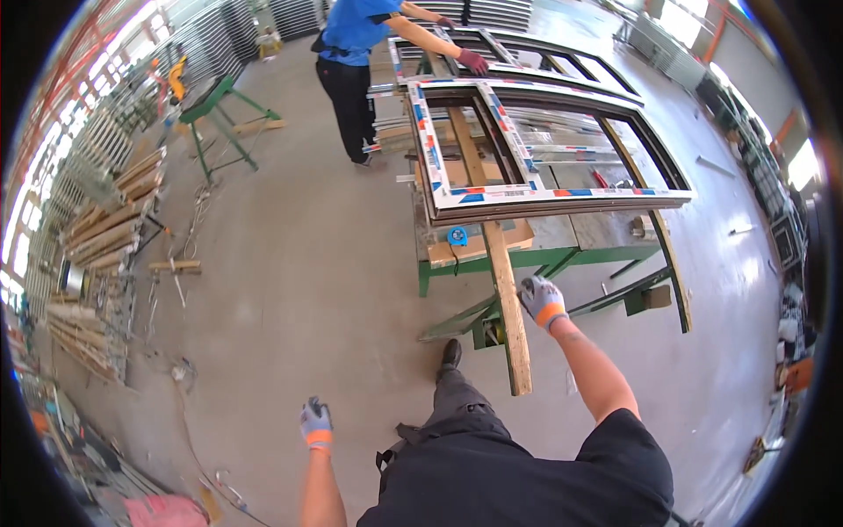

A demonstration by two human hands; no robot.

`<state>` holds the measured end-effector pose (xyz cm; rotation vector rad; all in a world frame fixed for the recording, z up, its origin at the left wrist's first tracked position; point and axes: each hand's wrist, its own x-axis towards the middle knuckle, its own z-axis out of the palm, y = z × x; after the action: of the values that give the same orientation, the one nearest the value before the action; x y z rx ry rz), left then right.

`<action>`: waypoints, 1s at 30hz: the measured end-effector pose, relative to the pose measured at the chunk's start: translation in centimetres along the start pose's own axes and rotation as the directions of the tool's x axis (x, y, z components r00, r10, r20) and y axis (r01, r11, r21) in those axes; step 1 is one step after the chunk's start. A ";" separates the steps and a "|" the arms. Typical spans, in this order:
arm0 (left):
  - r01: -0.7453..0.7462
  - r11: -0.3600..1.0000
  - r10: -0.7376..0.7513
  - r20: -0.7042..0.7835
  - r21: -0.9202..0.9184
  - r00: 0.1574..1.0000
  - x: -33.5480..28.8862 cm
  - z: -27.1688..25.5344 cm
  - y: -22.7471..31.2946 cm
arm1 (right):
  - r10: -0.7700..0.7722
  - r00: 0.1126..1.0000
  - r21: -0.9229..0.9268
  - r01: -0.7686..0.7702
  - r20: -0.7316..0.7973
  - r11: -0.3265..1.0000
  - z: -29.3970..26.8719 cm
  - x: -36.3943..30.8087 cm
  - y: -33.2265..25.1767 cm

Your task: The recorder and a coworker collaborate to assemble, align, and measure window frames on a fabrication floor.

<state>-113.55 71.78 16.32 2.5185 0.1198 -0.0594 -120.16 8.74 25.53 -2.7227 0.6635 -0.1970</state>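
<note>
Nearer frame already laid over green table; remainder not shown. Left of table, left hand half-opened, empty; table's nearside, right hand's grip cannot be told.

Before us, a frame lies across two wooden beams above the tabletop, both beams jutting past its near edge. By its near left corner lies a tape measure. Behind lies a second frame; well left stands a trestle.
</note>
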 end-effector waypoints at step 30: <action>-0.928 0.308 0.532 0.771 0.211 0.352 25.6 27.3 60.6 | -0.212 0.914 -0.154 0.278 0.346 0.948 -2.2 31.7 1.3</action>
<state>-82.45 8.66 27.33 2.7225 -1.7211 -0.5474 -93.23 -7.85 28.90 -2.9285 0.2554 0.2752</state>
